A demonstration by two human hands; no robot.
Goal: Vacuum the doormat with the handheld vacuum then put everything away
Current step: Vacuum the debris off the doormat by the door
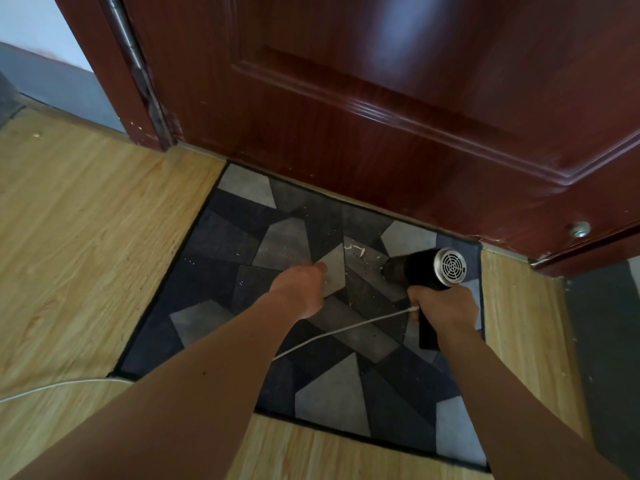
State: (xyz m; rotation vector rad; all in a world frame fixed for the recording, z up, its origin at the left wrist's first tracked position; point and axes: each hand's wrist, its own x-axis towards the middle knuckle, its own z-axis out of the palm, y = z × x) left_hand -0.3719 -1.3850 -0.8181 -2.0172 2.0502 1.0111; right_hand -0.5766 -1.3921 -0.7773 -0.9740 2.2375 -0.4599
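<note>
A grey and black geometric doormat [221,237] lies on the wooden floor in front of a dark red door. My right hand [446,306] grips the handle of a black handheld vacuum [415,268] with a silver vented rear; its nozzle points left, low over the mat. White scraps and crumbs [356,249] lie on the mat just beyond the nozzle. My left hand [301,285] reaches over the mat's middle with its fingers curled under; whether it holds anything is hidden. A white cord [346,329] runs from the vacuum's handle leftward under my left arm.
The dark red door [381,98] and its frame [138,98] stand right behind the mat. The cord continues across the wooden floor [86,237] at the lower left. A round metal doorstop [580,230] sits at the door's base on the right. Grey flooring borders the right edge.
</note>
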